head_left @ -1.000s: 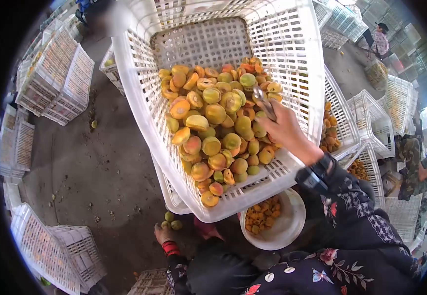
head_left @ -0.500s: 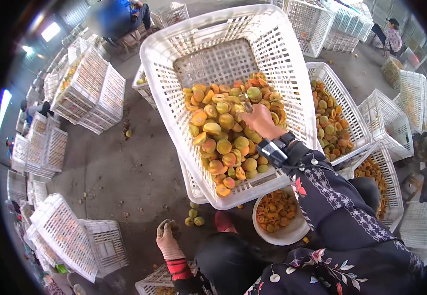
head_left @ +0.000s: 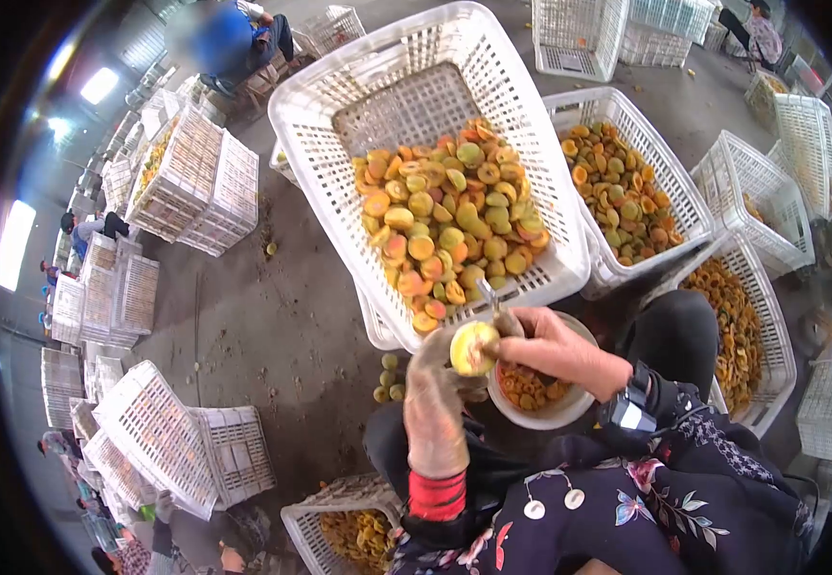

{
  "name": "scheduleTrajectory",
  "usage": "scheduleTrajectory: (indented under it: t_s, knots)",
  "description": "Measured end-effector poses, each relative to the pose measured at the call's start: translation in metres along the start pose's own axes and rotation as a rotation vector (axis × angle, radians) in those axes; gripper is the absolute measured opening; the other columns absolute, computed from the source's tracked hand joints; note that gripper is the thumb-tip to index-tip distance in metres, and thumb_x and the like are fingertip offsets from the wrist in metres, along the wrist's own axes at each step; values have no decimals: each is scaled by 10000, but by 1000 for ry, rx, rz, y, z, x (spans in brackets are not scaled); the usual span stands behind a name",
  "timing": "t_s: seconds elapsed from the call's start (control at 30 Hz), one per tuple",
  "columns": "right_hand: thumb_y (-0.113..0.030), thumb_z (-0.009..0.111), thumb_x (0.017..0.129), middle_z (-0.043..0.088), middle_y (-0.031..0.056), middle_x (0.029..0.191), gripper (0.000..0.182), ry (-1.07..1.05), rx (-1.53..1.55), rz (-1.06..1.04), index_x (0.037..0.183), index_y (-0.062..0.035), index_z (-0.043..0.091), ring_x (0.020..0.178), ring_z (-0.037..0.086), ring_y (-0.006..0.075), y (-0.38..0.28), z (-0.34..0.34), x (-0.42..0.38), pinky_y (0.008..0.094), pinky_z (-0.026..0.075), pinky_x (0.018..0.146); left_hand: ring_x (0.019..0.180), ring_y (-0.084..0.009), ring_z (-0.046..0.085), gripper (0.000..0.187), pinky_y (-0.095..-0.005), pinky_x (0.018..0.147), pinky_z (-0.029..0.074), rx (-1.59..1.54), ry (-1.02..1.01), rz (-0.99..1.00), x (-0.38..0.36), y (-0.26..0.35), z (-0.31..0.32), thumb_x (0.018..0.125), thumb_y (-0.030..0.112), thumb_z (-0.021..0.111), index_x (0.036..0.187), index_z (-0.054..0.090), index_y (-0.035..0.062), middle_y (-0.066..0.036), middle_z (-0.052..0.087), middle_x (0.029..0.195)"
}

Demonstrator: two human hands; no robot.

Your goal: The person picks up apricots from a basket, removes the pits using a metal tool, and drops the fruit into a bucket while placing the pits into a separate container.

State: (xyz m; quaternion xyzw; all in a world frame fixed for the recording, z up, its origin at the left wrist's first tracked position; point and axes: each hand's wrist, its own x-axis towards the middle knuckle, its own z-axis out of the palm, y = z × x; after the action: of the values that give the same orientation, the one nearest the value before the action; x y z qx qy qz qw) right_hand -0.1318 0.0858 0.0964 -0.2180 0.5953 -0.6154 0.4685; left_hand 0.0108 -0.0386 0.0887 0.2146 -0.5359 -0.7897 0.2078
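Note:
In front of my lap, my left hand [head_left: 438, 398], gloved and red at the wrist, is closed around a cut yellow fruit [head_left: 473, 349] with its pale inside facing up. From the right, my right hand [head_left: 555, 347] meets it, fingers closed on a small metal tool [head_left: 489, 293] whose tip points up. Above both hands, a tilted white crate [head_left: 555, 206] holds many orange and green fruit pieces [head_left: 444, 206]. Below the right hand, a white bowl [head_left: 583, 398] contains orange pieces [head_left: 531, 385].
Another crate of fruit [head_left: 698, 230] stands right of the tilted one, with a crate of orange pieces [head_left: 775, 359] nearer my knee. A crate [head_left: 306, 537] sits at lower left. Stacked crates [head_left: 195, 177] line the left. People sit farther off, one in blue [head_left: 229, 38].
My right hand has left the crate and come down to my left hand. My left hand has risen to the right and now holds the cut fruit. The view has shifted slightly.

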Motion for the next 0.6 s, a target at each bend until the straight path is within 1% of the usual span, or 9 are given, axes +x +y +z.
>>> scheduleTrajectory:
  t_s: [0.07, 0.13, 0.17, 0.23, 0.27, 0.33, 0.37, 0.5, 0.6]
  knots:
    - [-230, 672, 882, 565, -11, 726, 282, 39, -155, -162, 991, 23, 615, 670, 519, 69, 28, 7, -11, 268, 428, 572, 1011, -212, 615, 614, -320, 912, 480, 18, 16, -147, -3, -11, 12, 1040, 498, 293, 1237, 539, -29, -113, 621, 1162]
    - [-202, 677, 867, 610, 88, 717, 290, 88, -450, -280, 1006, 32, 578, 646, 606, 176, 34, 2, -21, 333, 466, 587, 967, -210, 627, 596, -319, 866, 498, 52, 26, -139, -6, -14, 20, 1041, 488, 295, 1152, 581, -24, -108, 647, 1076]
    - [-202, 677, 867, 610, 88, 717, 290, 87, -449, -270, 1006, 32, 578, 646, 606, 176, 37, 2, -28, 333, 466, 587, 967, -210, 627, 596, -319, 866, 498, 49, 29, -148, -8, -21, 20, 1041, 488, 295, 1152, 581, -24, -108, 647, 1076]
    - [-190, 666, 862, 628, 191, 735, 279, 244, -698, -455, 991, 17, 530, 679, 653, 332, 40, 4, -39, 392, 491, 595, 929, -205, 634, 574, -315, 820, 514, 186, 79, -71, -8, -35, 15, 1038, 486, 310, 1147, 569, -15, -100, 646, 1053]
    - [-190, 666, 862, 628, 191, 735, 279, 238, -698, -454, 991, 17, 530, 679, 653, 332, 39, 5, -45, 392, 491, 595, 929, -205, 634, 574, -315, 820, 514, 185, 85, -72, -9, -35, 16, 1038, 486, 310, 1147, 569, -15, -100, 646, 1053]
    - [-199, 656, 860, 636, 216, 753, 274, 161, -951, -371, 958, -5, 490, 732, 630, 413, 32, 4, -57, 444, 503, 602, 925, -194, 634, 561, -310, 797, 520, -114, 139, -167, -7, -35, 20, 1035, 485, 327, 1173, 556, -7, -96, 643, 1035]
    - [-221, 652, 868, 614, 186, 681, 275, 179, -1043, -396, 915, -12, 480, 667, 641, 380, 31, 6, -59, 451, 505, 568, 925, -194, 634, 561, -310, 797, 520, -115, 140, -168, -6, -36, 21, 1035, 485, 327, 1173, 556, -7, -96, 643, 1035]
    - [-231, 650, 868, 607, 185, 652, 287, 151, -1110, -391, 924, -4, 484, 630, 640, 367, 33, 4, -58, 447, 502, 541, 923, -155, 616, 626, -295, 820, 496, -157, 141, -168, -6, -42, 27, 1008, 559, 364, 1176, 563, -9, -74, 634, 1025]
    - [-209, 648, 872, 611, 198, 678, 286, 85, -1137, -197, 960, 2, 475, 664, 634, 400, 36, 8, -57, 459, 502, 590, 920, -157, 614, 581, -293, 817, 496, -79, 142, -126, -4, -53, 24, 1022, 521, 363, 1141, 584, -4, -84, 634, 1013]
